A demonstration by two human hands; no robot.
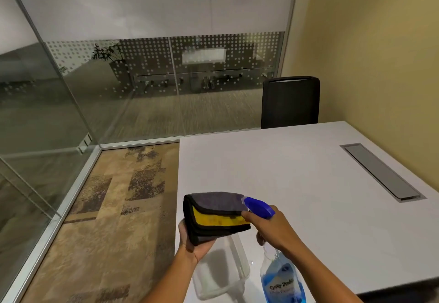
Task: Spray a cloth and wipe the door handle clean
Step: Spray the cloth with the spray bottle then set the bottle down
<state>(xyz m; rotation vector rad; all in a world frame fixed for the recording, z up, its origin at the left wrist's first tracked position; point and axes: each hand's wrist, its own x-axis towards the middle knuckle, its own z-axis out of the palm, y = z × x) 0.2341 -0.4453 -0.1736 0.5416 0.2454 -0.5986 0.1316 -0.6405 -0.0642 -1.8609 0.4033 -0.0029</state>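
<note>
My left hand [194, 243] holds a folded cloth [215, 217], grey outside with a yellow layer and black edging, from underneath, above the table's left front corner. My right hand [270, 225] grips the neck of a clear spray bottle [281, 279] with blue liquid. Its blue nozzle [257, 206] points left at the cloth and nearly touches it. No door handle is in view.
A white table [297, 172] with a grey cable hatch [382, 172] fills the right. A clear plastic container [221, 271] stands on it below my hands. A black chair [291, 101] stands behind the table. Glass walls [59, 100] run along the left and back over patterned carpet.
</note>
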